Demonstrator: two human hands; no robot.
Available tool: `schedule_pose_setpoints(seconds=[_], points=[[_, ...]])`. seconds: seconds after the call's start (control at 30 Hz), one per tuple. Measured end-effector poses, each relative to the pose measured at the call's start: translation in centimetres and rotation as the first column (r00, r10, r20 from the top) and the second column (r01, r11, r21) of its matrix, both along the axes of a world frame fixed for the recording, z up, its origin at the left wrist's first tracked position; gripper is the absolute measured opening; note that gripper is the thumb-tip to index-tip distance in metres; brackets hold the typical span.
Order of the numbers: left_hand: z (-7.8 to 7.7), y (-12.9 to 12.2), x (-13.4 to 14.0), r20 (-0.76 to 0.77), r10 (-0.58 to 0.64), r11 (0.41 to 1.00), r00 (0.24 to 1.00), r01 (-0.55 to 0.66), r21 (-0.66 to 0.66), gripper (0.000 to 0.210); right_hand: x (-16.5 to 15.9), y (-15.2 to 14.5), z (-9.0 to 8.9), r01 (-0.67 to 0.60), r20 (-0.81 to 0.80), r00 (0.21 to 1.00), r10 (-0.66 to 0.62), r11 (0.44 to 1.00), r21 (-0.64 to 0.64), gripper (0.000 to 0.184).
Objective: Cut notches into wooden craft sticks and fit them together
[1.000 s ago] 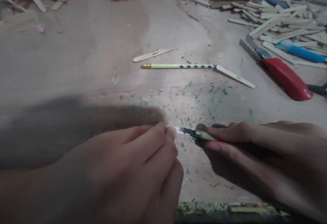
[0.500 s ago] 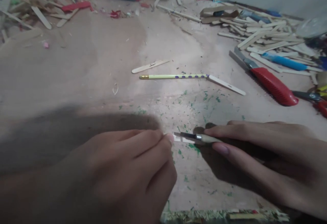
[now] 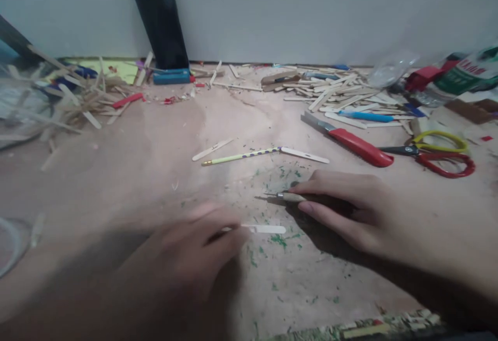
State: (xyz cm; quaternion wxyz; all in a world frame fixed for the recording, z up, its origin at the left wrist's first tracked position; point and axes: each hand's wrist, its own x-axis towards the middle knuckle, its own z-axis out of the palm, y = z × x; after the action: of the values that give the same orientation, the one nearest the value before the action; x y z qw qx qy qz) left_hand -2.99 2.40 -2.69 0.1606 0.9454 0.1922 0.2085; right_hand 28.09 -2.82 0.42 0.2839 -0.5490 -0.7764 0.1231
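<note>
Pinching a wooden stick piece (image 3: 264,229) flat on the counter (image 3: 155,139), the blurred left hand (image 3: 187,258) sits near the craft knife (image 3: 286,196) clasped in the right hand (image 3: 350,206); a slipping blade could nick fingers.

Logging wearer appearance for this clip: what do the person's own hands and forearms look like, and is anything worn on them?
Both are bare. The left hand and its forearm show no sleeve, glove, ring or watch, though motion blur hides detail. The right hand is likewise ungloved and ringless, with short, unpainted-looking fingernails; its forearm is bare to the frame edge.
</note>
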Motion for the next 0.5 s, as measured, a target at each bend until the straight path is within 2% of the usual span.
schedule_pose_setpoints(seconds=[0.1,0.2,0.4,0.5], points=[[0.5,0.9,0.2,0.008,-0.009,1.000,1.000,0.009,-0.011,0.048,0.0,0.0,-0.3,0.025,-0.020,1.000,-0.025,0.999,0.034,0.019],[1.2,1.3,0.6,0.043,0.003,1.000,0.999,-0.002,-0.027,0.040,0.0,-0.1,-0.2,0.010,-0.036,0.999,-0.008,0.998,0.057,0.021],[1.6,1.4,1.1,0.075,0.056,0.996,0.996,-0.050,-0.080,0.034,0.3,-0.1,-0.4,-0.052,-0.070,0.996,0.054,0.998,0.031,0.022],[1.7,1.5,1.0,0.052,0.077,0.990,0.996,-0.070,-0.126,0.028,0.5,-0.4,0.0,-0.050,-0.001,0.999,0.050,0.998,0.039,0.021]])
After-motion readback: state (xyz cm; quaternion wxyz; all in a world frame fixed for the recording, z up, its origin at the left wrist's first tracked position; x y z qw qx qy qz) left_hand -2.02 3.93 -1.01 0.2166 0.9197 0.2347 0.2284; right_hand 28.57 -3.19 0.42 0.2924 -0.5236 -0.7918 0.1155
